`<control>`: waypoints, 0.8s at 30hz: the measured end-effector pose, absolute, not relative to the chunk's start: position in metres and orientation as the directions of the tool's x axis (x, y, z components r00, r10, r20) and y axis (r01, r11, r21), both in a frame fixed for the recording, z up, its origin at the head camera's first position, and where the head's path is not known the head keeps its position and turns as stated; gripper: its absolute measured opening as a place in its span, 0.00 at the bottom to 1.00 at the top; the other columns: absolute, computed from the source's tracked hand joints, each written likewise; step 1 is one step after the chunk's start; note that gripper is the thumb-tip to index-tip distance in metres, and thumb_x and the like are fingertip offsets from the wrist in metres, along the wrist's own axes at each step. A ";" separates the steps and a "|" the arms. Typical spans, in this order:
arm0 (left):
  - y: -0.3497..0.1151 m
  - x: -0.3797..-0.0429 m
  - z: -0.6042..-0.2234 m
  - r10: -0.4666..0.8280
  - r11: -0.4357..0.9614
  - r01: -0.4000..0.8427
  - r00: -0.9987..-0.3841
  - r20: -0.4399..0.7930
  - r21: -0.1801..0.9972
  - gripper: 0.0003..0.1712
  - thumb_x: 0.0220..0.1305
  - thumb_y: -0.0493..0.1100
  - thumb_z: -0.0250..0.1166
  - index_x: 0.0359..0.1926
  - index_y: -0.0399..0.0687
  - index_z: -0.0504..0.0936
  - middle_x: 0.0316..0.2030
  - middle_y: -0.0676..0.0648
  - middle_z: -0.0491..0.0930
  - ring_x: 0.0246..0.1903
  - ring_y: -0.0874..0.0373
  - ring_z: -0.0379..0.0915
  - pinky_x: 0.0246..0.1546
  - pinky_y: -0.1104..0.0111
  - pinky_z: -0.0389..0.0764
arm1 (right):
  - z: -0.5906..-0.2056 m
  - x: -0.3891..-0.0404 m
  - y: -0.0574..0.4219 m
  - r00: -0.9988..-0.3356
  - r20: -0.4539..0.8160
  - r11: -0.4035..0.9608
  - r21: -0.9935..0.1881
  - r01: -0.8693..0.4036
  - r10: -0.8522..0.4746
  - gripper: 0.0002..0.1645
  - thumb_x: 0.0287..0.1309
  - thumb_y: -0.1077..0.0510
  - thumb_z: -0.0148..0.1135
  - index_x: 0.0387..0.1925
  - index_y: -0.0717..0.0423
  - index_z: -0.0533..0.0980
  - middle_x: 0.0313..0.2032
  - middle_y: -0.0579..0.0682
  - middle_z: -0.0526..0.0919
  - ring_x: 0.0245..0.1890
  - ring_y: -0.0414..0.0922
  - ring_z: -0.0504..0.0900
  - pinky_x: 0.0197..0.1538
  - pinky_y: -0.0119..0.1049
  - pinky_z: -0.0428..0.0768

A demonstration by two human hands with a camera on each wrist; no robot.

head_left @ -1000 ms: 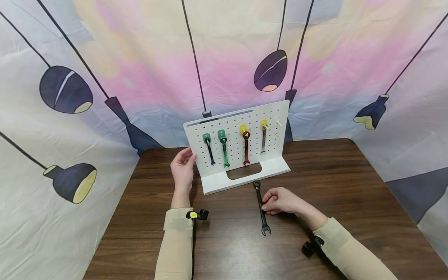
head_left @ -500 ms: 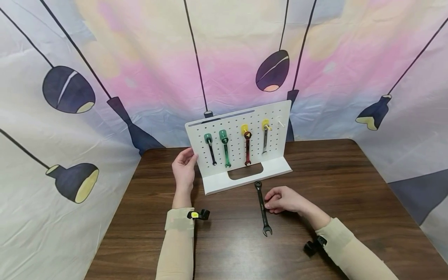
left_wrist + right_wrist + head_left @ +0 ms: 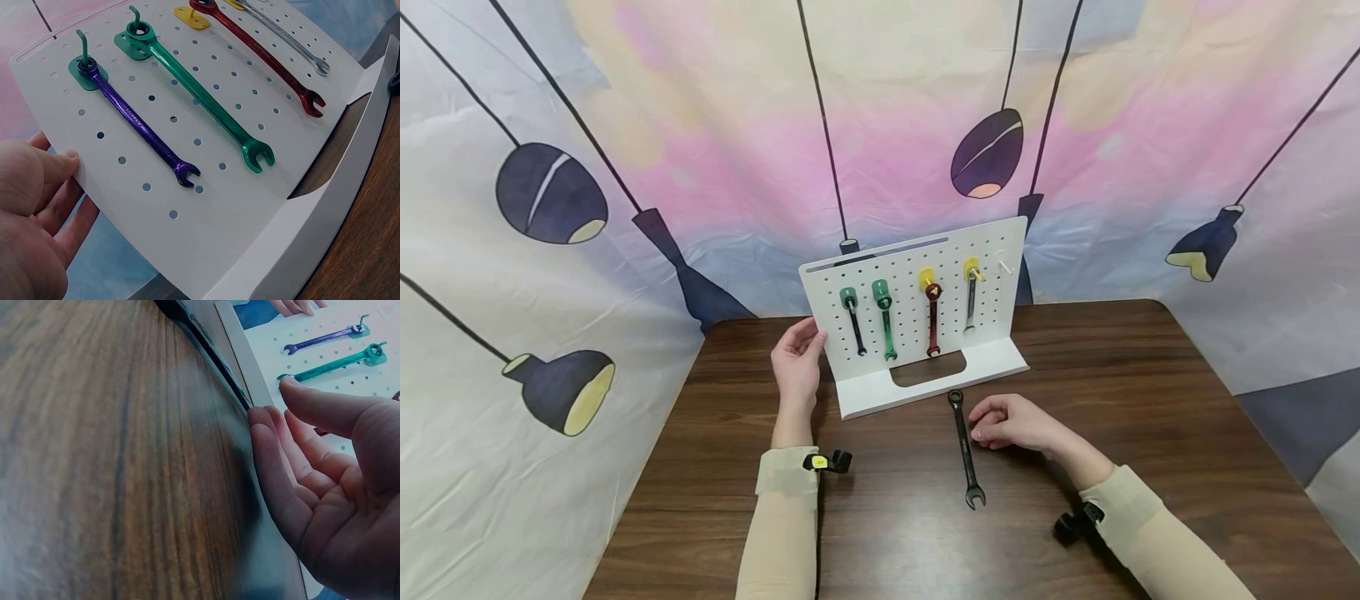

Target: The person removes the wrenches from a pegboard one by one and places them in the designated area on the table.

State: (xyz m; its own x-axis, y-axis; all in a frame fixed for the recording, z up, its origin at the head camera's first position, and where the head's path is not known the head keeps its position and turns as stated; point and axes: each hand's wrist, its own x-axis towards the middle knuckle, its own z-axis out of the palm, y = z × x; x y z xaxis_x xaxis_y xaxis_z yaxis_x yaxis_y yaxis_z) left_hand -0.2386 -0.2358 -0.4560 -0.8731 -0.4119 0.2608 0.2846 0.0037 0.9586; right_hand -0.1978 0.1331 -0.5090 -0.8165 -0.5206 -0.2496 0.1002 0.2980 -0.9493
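My left hand (image 3: 796, 367) pinches the left edge of a white pegboard stand (image 3: 206, 244), thumb in front and fingers behind. A black combination wrench (image 3: 966, 454) lies on the table before the stand, ring end away from me. Just right of it is my right hand (image 3: 1018, 423), fingers loosely curled, gripping nothing; in the right wrist view the fingertips are close to the wrench, and contact is unclear. From hooks on the board hang a purple wrench (image 3: 134, 122), a green wrench (image 3: 200, 100), a red wrench (image 3: 262, 56) and a silver wrench (image 3: 284, 37).
A clear or white hook (image 3: 1004, 265) at the board's right end bears no wrench. The stand's base (image 3: 865, 396) has a cut-out. Brown wood-grain table (image 3: 1112, 375) surrounds it, and a printed cloth (image 3: 737, 125) hangs behind.
The right hand has let go of the black wrench and drawn slightly right of it. The wrench stays on the table. My left hand keeps its hold on the board.
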 end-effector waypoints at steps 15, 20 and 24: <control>-0.233 -0.233 -0.450 -0.412 -0.003 0.307 -0.867 0.279 0.952 0.16 0.72 0.27 0.68 0.58 0.30 0.85 0.44 0.51 0.86 0.43 0.57 0.81 0.44 0.73 0.82 | -0.505 -0.210 0.136 -0.815 -0.207 0.267 -0.961 0.067 -0.541 0.19 0.69 0.62 0.71 0.54 0.71 0.79 0.40 0.54 0.89 0.40 0.44 0.87 0.45 0.41 0.88; -0.233 -0.233 -0.450 -0.409 0.006 0.304 -0.869 0.280 0.953 0.16 0.72 0.27 0.68 0.59 0.30 0.85 0.44 0.50 0.87 0.43 0.59 0.81 0.44 0.72 0.82 | -0.500 -0.218 0.138 -0.827 -0.200 0.269 -0.961 0.062 -0.525 0.22 0.70 0.60 0.71 0.56 0.72 0.78 0.42 0.57 0.89 0.41 0.46 0.88 0.47 0.42 0.88; -0.234 -0.236 -0.454 -0.409 0.011 0.305 -0.868 0.282 0.952 0.17 0.72 0.27 0.68 0.59 0.29 0.84 0.46 0.46 0.87 0.43 0.58 0.81 0.45 0.72 0.82 | -0.496 -0.224 0.138 -0.856 -0.202 0.255 -0.963 0.086 -0.476 0.24 0.71 0.59 0.71 0.59 0.72 0.77 0.44 0.58 0.89 0.42 0.45 0.88 0.47 0.41 0.88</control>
